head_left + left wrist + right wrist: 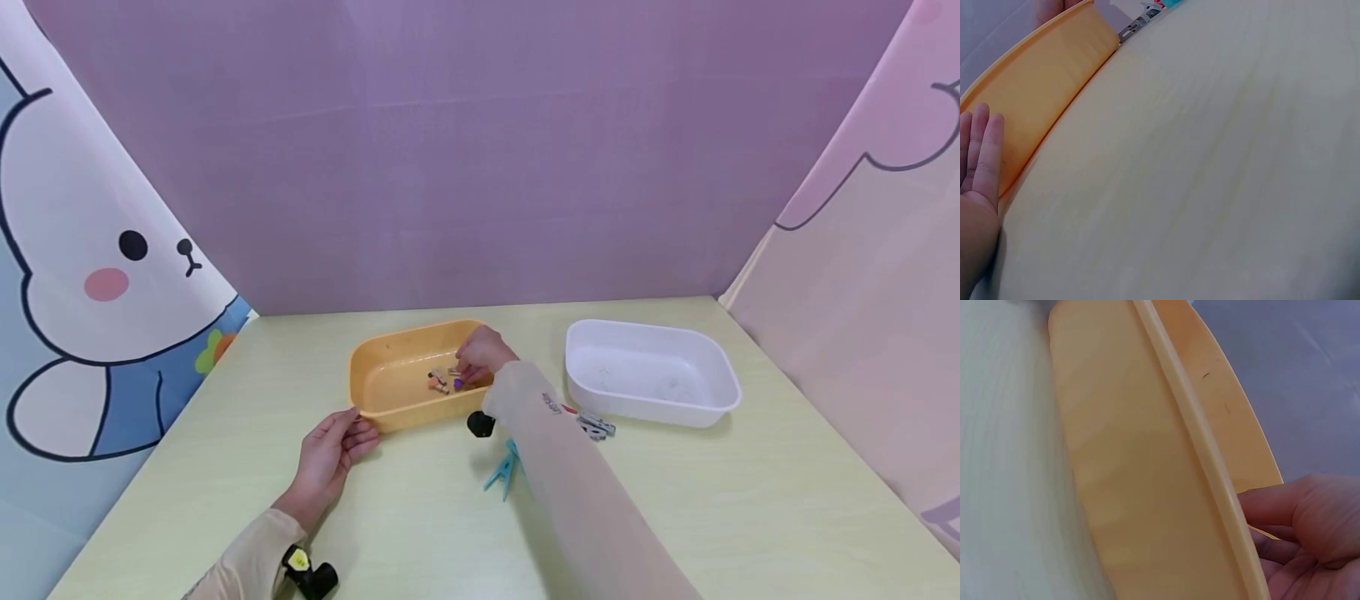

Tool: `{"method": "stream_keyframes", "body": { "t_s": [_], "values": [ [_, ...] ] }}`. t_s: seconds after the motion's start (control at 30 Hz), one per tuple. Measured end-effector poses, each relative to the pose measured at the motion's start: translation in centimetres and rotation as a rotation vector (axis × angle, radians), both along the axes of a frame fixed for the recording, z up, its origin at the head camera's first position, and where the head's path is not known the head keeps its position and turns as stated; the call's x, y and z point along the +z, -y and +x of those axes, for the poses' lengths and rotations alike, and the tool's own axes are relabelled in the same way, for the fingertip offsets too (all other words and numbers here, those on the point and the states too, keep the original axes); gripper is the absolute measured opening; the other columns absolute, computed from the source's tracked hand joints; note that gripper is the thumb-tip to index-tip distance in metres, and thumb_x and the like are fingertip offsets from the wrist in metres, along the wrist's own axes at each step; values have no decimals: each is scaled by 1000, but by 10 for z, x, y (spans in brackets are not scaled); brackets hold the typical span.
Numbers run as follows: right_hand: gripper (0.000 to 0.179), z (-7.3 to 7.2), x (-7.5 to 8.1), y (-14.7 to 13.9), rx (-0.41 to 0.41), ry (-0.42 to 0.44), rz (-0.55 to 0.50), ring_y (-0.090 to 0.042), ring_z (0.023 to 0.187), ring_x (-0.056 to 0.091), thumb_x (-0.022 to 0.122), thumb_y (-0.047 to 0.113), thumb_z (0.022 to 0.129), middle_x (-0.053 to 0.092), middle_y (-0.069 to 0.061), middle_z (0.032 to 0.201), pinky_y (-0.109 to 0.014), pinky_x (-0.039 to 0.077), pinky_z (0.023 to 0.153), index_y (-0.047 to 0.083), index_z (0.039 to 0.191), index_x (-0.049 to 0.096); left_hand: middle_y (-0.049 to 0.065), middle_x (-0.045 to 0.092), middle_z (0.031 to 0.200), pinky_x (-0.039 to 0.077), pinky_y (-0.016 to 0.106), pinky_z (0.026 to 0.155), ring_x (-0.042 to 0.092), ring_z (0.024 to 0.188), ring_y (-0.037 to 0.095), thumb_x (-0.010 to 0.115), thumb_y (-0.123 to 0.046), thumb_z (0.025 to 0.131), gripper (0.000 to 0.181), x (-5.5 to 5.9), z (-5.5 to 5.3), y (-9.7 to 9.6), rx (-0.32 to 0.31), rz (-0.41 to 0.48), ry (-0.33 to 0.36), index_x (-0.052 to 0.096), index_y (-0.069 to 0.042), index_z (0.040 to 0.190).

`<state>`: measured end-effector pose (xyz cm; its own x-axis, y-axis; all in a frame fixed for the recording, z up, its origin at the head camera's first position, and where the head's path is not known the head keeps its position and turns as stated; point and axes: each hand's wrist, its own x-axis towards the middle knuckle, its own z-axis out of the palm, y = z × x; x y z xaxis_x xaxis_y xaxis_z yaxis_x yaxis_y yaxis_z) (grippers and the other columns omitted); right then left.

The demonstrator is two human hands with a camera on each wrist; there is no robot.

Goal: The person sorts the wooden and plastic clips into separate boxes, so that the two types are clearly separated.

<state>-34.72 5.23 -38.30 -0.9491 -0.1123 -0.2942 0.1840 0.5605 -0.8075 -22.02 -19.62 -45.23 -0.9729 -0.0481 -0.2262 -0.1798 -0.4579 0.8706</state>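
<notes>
An orange basin (420, 408) stands on the table with several small tan, orange and purple pieces (438, 382) on its floor, too small to identify. My left hand (337, 450) is at its near left corner. In the left wrist view, the fingers (988, 159) lie straight against the outer wall; its thumb is out of sight there. Over the right rim, my right hand (483, 354) reaches inside with bent fingers, down by the small pieces. The rim hides those fingertips in the right wrist view, so what they touch cannot be seen.
Right of the orange basin is a white basin (648, 408) with faint, unclear marks on its floor. A teal clothespin (502, 471) lies in front, beside my right sleeve. Grey clips (596, 427) and something red (569, 409) lie partly behind that sleeve. A purple backdrop (480, 167) rises behind the table.
</notes>
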Motion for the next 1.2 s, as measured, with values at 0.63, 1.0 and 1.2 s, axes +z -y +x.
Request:
{"method": "stream_keyframes", "body": {
  "t_s": [0.63,1.0,1.2],
  "values": [
    [31,14,31,-6,119,-21,-157,-32,82,71,69,-8,87,71,-20,93,-43,61,81,-10,117,63,6,68,79,60,34,82,71,76,17,52,-18,106,28,0,1,0,-5,-10,-19,67,-9,84],
    [34,19,48,-20,211,-85,-120,-26,80,71,72,2,89,72,-21,100,-35,62,75,-7,120,63,6,68,80,60,35,81,71,76,17,51,-17,106,27,2,3,-2,-6,-18,-22,67,-7,87],
    [29,23,59,-33,205,-97,-135,-25,79,71,73,2,88,72,-20,100,-33,62,72,-2,116,67,7,69,81,61,34,78,71,76,18,56,-19,104,24,3,5,-4,-24,-57,-42,68,-7,88]
  ]
}}
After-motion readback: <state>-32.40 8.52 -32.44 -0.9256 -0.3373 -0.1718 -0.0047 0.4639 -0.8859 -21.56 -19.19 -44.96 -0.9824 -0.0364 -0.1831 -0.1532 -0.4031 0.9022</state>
